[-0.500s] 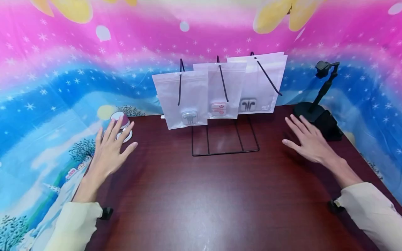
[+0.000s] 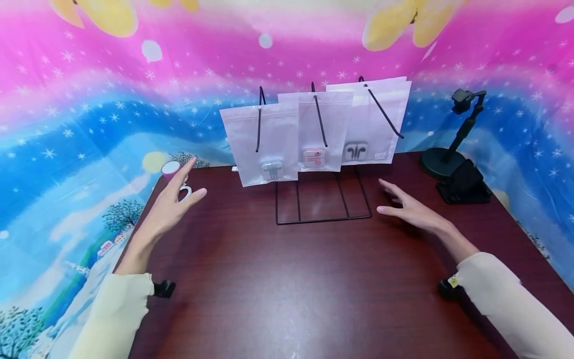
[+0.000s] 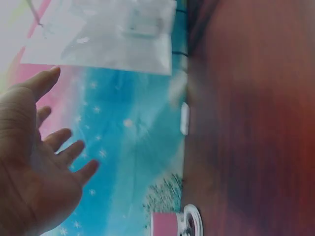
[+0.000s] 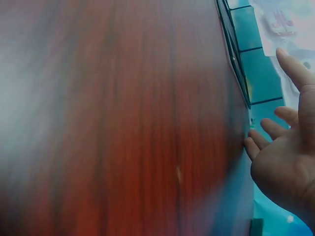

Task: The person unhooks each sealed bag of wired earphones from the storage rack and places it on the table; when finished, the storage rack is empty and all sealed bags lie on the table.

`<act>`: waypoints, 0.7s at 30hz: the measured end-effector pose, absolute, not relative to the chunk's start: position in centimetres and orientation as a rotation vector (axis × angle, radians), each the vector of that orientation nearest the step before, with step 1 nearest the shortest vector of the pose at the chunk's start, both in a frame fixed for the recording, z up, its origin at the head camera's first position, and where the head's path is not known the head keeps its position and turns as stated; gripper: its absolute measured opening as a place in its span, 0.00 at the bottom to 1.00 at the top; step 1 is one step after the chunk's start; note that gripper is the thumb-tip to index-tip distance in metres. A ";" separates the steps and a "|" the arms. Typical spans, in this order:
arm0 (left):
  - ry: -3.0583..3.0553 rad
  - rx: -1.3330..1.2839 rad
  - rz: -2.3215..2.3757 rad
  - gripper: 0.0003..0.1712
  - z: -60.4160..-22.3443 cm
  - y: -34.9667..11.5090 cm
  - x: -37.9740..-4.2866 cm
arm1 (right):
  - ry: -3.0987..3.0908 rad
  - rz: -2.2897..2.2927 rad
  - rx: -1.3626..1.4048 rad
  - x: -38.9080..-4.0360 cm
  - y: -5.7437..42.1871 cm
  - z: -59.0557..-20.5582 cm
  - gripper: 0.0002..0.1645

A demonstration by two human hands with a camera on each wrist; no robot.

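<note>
My left hand (image 2: 167, 208) is raised over the table's left side, fingers extended and thumb apart, holding nothing. On the right, my right hand (image 2: 417, 212) hovers beside the black wire rack (image 2: 323, 220), its fingers loosely bent and also without anything in them. Three white pouches hang side by side on the rack's hooks. The left pouch (image 2: 242, 134) shows pale earphones (image 2: 272, 170) in a clear case, the middle pouch (image 2: 334, 117) pink earphones (image 2: 314, 158), the right pouch (image 2: 381, 114) dark earphones (image 2: 356, 151). In the left wrist view, the left pouch (image 3: 98, 44) is beyond my thumb.
A black adjustable stand (image 2: 464, 130) with a round base is at the back right, with a black folded holder (image 2: 464, 183) before it. Behind my left fingers are a pink container with a white top (image 2: 170, 168) and a white ring-shaped item (image 2: 186, 192). A patterned cloth (image 2: 202, 75) surrounds the table.
Both hands have moved inward and turned more edge-on. The right hand has shifted left, away from the stand and closer to the rack. The pouches still hang on the hooks.
</note>
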State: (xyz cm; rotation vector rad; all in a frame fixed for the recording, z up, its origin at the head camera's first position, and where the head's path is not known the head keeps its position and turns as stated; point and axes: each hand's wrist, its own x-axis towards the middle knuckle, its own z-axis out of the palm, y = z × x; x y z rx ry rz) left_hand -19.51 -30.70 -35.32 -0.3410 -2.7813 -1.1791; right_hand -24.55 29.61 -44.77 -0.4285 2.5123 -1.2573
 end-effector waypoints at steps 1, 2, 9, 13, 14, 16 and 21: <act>-2.779 -0.341 -1.235 0.45 -35.0 -30.4 -19.7 | 2.510 -1.259 -0.422 -24.7 29.3 -44.9 0.55; -2.770 -0.350 -1.287 0.45 -34.7 -30.2 -19.8 | 2.508 -1.257 -0.419 -24.9 29.0 -45.1 0.55; -2.609 -0.457 -1.593 0.43 -33.2 -28.5 -21.9 | 2.485 -1.293 -0.463 -26.5 27.4 -45.9 0.53; -2.492 -0.455 -1.723 0.40 -32.7 -27.5 -23.2 | 2.498 -1.251 -0.511 -27.5 26.8 -46.2 0.53; -2.467 -0.454 -1.740 0.40 -32.6 -27.3 -23.5 | 2.508 -1.230 -0.519 -27.6 26.8 -46.2 0.53; -2.428 -0.453 -1.745 0.39 -32.2 -26.7 -24.0 | 2.529 -1.178 -0.534 -27.9 26.7 -46.2 0.53; -2.375 -0.458 -1.746 0.38 -31.9 -25.3 -25.3 | 2.531 -1.092 -0.573 -28.2 27.0 -46.2 0.55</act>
